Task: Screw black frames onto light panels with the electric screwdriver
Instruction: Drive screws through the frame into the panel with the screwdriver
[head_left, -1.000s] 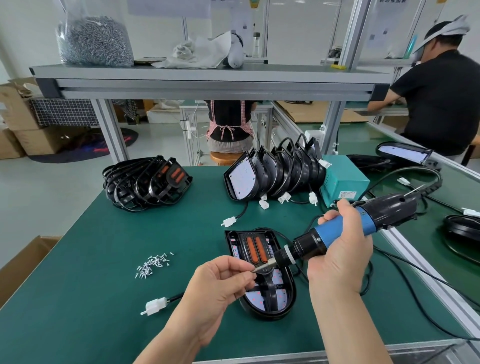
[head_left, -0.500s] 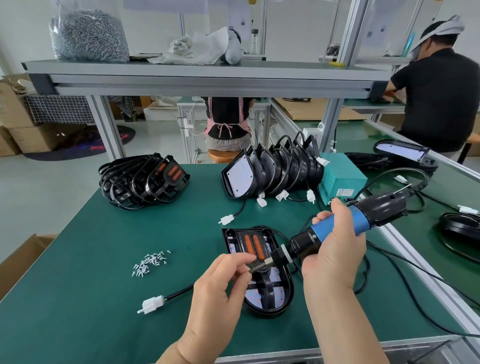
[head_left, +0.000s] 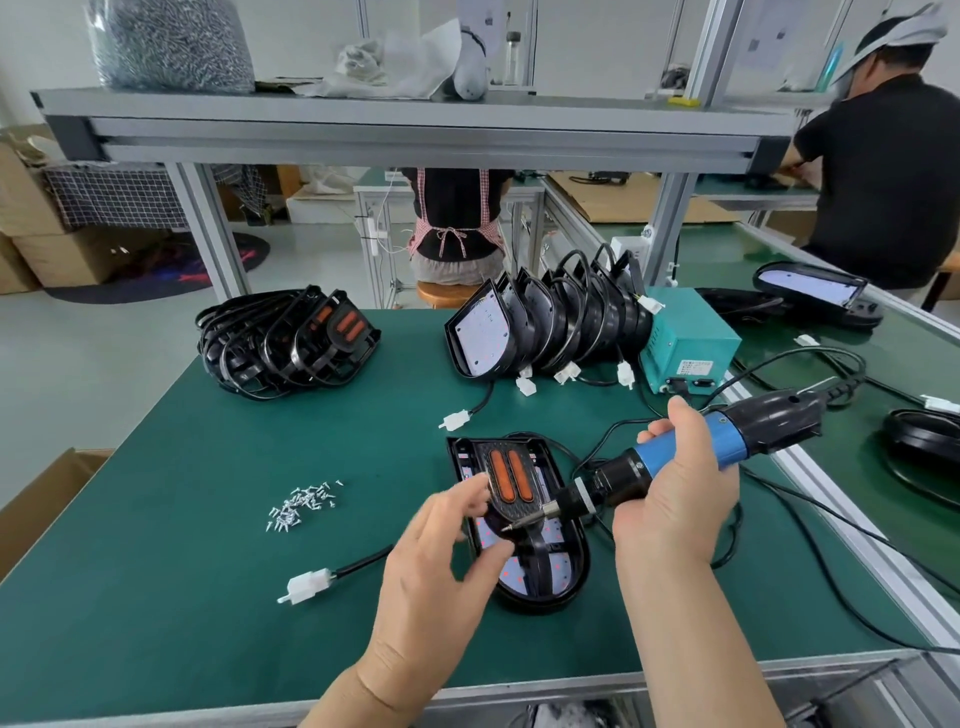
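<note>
The right hand's (head_left: 670, 499) fingers grip the screwdriver (head_left: 623, 478), its bit tip over the frame (head_left: 511, 483) on the panel (head_left: 556, 566) near the table's (head_left: 208, 519) front edge. The left hand's (head_left: 441, 561) fingers hang loosely open beside the tip.

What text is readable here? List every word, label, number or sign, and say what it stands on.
No text can be read as words.
The label on the teal power box: print too small and blurred.
The sheet at top centre: blurred marks only.
The sheets at upper right: blurred.
The electric screwdriver: no marking shows.
</note>
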